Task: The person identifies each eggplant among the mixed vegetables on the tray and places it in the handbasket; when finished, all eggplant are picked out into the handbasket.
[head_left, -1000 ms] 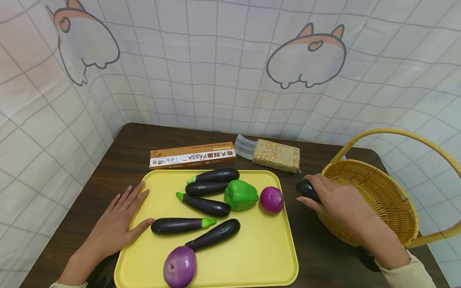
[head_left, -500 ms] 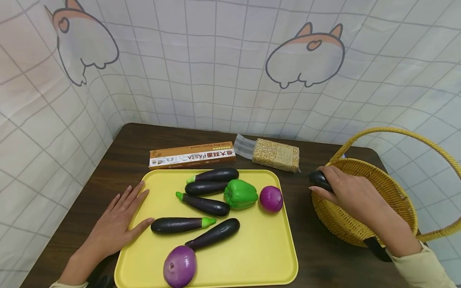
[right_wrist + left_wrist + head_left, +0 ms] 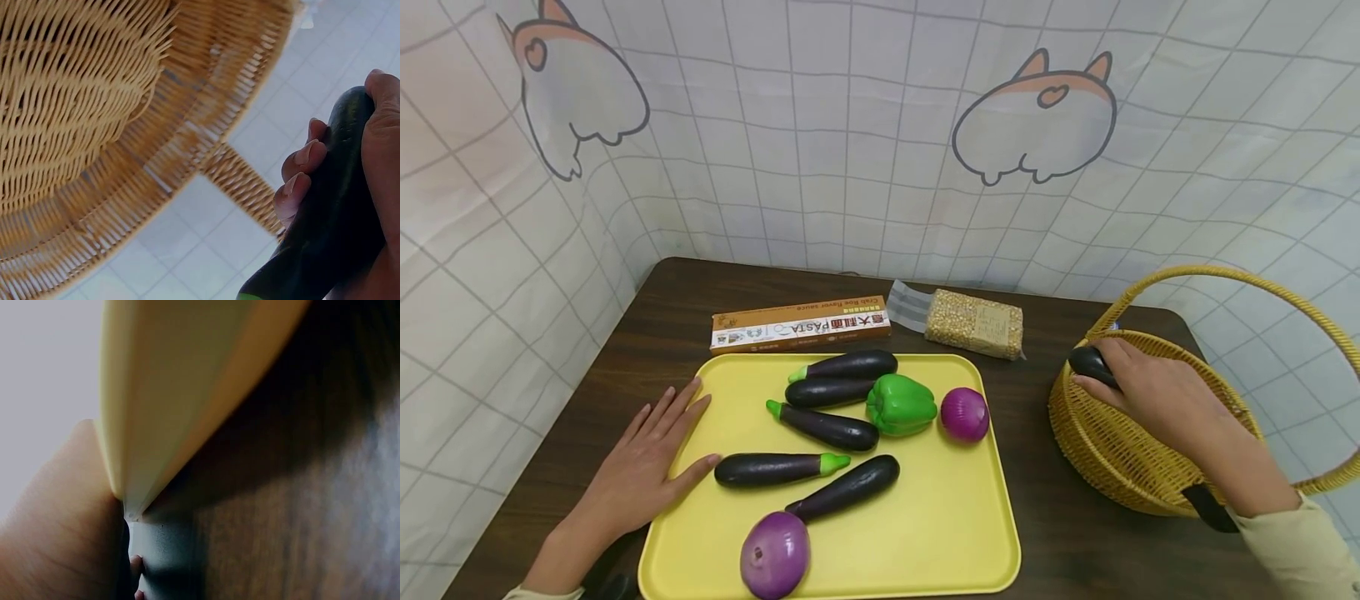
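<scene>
At the far left, the left hand (image 3: 640, 471) is lying across the left rim of a yellow tray (image 3: 940, 533), its fingers straight, spread and gripping nothing. The left wrist view is too blurred to tell how firmly it is pressing. Its thumb tip is pointing at the blunt end of a horizontal eggplant (image 3: 767, 470) with a green stem at the right. Nearer the viewer, a large onion (image 3: 775, 556) is sitting on the tray, with a slanting eggplant (image 3: 853, 487) lying just behind it. Behind the tray, a pasta box (image 3: 801, 325) is resting on the dark wooden table (image 3: 1052, 550). A top eggplant (image 3: 853, 365), a middle eggplant (image 3: 823, 392) and a lower eggplant (image 3: 829, 429) are lying close together, with a green pepper (image 3: 902, 406) sitting beside their right ends. Farther right, a small onion (image 3: 966, 415) is sitting by the right rim, and a bag of grain (image 3: 975, 323) is lying behind the tray. The right hand (image 3: 1161, 400) is closing firmly around the held eggplant (image 3: 1093, 365), fingers curling on one side, thumb on the other; the eggplant is hovering over the left rim of a wicker basket (image 3: 1093, 467), which is standing upright at the far right.
</scene>
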### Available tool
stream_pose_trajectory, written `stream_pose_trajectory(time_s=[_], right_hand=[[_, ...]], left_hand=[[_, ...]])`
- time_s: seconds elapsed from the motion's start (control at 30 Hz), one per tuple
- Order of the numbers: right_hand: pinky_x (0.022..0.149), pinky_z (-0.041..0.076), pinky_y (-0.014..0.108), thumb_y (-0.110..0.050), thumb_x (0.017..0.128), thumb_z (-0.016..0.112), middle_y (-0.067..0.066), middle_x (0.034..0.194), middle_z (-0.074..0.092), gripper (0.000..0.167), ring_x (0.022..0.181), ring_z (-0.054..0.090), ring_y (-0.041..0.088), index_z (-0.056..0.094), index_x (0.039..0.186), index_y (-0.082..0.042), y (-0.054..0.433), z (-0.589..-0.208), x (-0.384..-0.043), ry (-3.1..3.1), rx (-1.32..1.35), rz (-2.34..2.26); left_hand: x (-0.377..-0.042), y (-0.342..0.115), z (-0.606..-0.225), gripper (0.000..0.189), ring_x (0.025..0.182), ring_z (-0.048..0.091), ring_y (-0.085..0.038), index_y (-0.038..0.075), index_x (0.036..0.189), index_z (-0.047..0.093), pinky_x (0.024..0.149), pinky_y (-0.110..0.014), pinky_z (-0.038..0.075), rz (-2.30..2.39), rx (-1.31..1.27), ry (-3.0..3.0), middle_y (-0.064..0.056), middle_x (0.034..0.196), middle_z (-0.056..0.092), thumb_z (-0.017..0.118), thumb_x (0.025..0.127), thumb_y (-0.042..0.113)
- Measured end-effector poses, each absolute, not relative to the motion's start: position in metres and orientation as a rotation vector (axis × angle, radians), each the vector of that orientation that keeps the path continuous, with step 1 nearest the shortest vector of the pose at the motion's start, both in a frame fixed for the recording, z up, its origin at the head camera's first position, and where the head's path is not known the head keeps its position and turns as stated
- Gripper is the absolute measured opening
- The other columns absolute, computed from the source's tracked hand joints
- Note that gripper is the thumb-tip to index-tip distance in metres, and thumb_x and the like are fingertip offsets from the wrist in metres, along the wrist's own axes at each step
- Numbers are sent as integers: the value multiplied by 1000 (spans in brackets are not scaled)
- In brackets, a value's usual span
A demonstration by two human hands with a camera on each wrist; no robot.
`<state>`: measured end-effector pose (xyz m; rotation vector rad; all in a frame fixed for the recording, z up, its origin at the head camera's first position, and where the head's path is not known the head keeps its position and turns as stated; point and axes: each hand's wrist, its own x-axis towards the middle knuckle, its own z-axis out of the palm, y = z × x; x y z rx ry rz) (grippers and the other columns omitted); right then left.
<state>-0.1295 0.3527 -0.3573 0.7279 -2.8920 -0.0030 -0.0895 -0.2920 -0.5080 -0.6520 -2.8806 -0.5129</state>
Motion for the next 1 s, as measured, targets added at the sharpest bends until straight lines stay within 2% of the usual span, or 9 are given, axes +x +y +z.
stream_pose_trajectory(time_s=[0.27, 0.5, 1.0], right_hand=[[42, 32, 31, -36, 103, 72, 1, 80, 51, 45, 47, 39, 11, 53, 119, 1, 365, -364, -131, -2972, 665, 21], [44, 30, 31, -41, 106, 67, -2, 73, 42, 40, 48, 37, 11, 52, 109, -4, 372, -373, -131, -3008, 655, 20], [47, 30, 32, -42, 108, 63, -1, 74, 44, 39, 53, 40, 14, 52, 110, -5, 383, -389, -146, -3119, 603, 73]], left_hand=[[-89, -292, -508, 84, 156, 22, -44, 12, 167, 33, 126, -57, 8, -511, -665, -2876, -8, 176, 16, 68, 101, 50], [-89, -292, -509, 84, 155, 22, -45, 12, 167, 33, 126, -58, 9, -513, -661, -2881, -8, 176, 16, 68, 101, 50], [-90, -292, -510, 84, 156, 22, -45, 13, 167, 32, 126, -59, 9, -504, -654, -2888, -7, 176, 15, 67, 101, 51]])
